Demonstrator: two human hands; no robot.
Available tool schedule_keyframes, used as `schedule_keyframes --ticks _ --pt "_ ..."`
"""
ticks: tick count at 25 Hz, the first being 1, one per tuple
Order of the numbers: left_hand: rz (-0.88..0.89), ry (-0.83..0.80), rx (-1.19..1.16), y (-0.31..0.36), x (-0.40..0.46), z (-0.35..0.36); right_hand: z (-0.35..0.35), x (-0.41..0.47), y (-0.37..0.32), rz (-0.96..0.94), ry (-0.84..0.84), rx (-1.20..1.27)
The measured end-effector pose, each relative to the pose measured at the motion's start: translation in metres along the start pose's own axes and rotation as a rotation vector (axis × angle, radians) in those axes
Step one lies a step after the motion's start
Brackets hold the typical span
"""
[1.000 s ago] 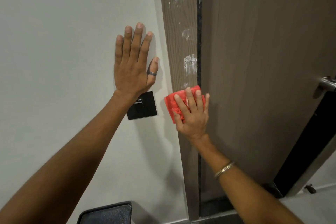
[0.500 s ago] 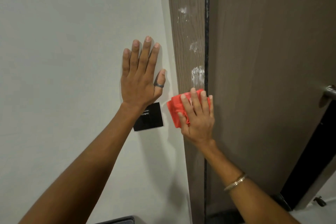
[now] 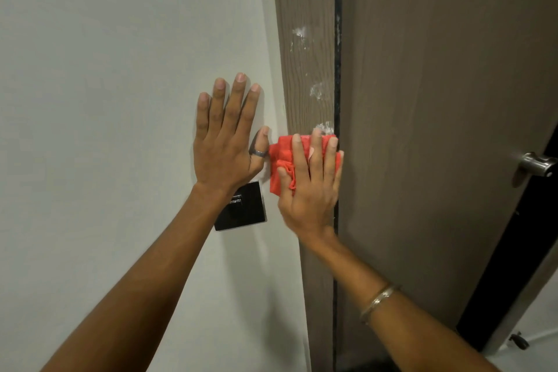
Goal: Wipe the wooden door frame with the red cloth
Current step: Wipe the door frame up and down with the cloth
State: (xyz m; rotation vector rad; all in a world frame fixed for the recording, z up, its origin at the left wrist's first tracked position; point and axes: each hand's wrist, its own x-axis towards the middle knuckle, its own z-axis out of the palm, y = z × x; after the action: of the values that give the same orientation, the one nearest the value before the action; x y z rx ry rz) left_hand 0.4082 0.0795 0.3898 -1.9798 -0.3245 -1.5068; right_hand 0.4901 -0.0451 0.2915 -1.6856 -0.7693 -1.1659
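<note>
The wooden door frame runs top to bottom as a brown grained strip with white smears along its upper part. My right hand presses the folded red cloth flat against the frame, just under the lowest white smear. My left hand lies flat on the white wall beside the frame, fingers spread, a ring on the thumb, holding nothing.
A black wall switch plate sits on the wall below my left wrist. The brown door stands right of the frame, with a metal handle at its right edge. A dark gap lies beyond the door's edge.
My right hand has slid the red cloth up the frame, covering most of the lowest white smear. My left hand stays on the wall; the view has tilted upward.
</note>
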Motion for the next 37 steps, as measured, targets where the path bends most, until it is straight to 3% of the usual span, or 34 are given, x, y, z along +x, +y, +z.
schedule_keyframes --ticks 1,4,7,10,14,17,22,26,29,31,34,37 --pt "0.011 -0.001 0.013 0.0 -0.001 0.001 -0.002 0.006 0.009 -0.093 -0.011 0.016" --pt "-0.009 0.0 0.008 0.0 0.0 0.001 -0.01 0.036 0.02 0.013 0.052 0.06" --pt "0.008 -0.002 0.032 0.002 -0.002 0.003 -0.01 0.048 0.031 -0.224 0.005 -0.014" --pt "-0.018 -0.003 0.03 0.001 0.001 0.001 -0.016 0.073 0.027 -0.118 0.016 0.011" --pt "-0.014 -0.034 0.057 0.001 0.001 0.0 -0.021 0.089 0.017 -0.405 -0.006 -0.141" --pt "-0.008 -0.047 0.044 -0.001 0.004 -0.003 -0.027 0.095 0.008 -0.231 0.004 -0.164" --pt "-0.015 -0.068 0.038 0.001 0.01 -0.006 -0.033 0.113 0.007 -0.36 -0.001 -0.211" --pt "-0.093 -0.075 0.018 -0.003 0.034 -0.01 -0.021 0.123 -0.003 -0.23 0.044 -0.112" --pt "-0.114 -0.074 0.012 -0.004 0.049 -0.014 -0.029 0.09 0.012 -0.294 -0.028 -0.09" --pt "-0.11 -0.061 0.019 -0.013 0.061 -0.017 -0.032 0.113 0.014 -0.389 -0.034 -0.1" --pt "-0.136 -0.035 0.033 -0.024 0.093 -0.017 -0.03 0.19 -0.009 -0.349 0.046 -0.091" --pt "-0.176 -0.023 0.032 -0.027 0.109 -0.016 -0.025 0.184 -0.015 -0.319 0.098 -0.067"
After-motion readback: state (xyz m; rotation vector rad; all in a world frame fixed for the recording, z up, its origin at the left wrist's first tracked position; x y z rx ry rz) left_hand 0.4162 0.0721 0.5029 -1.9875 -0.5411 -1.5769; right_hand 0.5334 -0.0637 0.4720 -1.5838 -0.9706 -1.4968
